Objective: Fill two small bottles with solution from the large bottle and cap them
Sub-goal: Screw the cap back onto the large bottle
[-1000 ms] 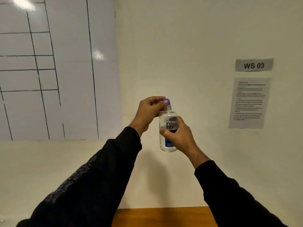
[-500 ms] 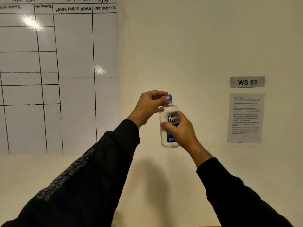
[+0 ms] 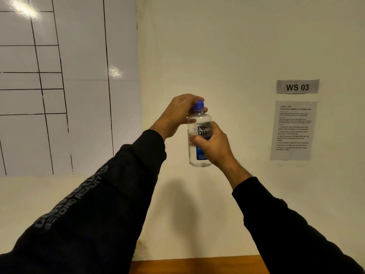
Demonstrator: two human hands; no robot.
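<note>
A clear bottle (image 3: 198, 123) with a "renu" label and a blue panel is held upright in the air in front of the wall. My right hand (image 3: 212, 147) wraps around its lower body. My left hand (image 3: 177, 113) comes from the left, with its fingers closed on the blue cap (image 3: 198, 105) at the top. Clear liquid shows inside the bottle. No small bottles are in view.
A whiteboard (image 3: 69, 86) with a black grid covers the wall at left. A "WS 03" sign (image 3: 297, 87) and a printed instruction sheet (image 3: 293, 130) hang on the wall at right. A strip of wooden table edge (image 3: 197, 265) shows at the bottom.
The view tilted up and then back down, so the table edge left and returned. My left hand's fingers have shifted further over the cap. The bottle stays upright in both hands.
</note>
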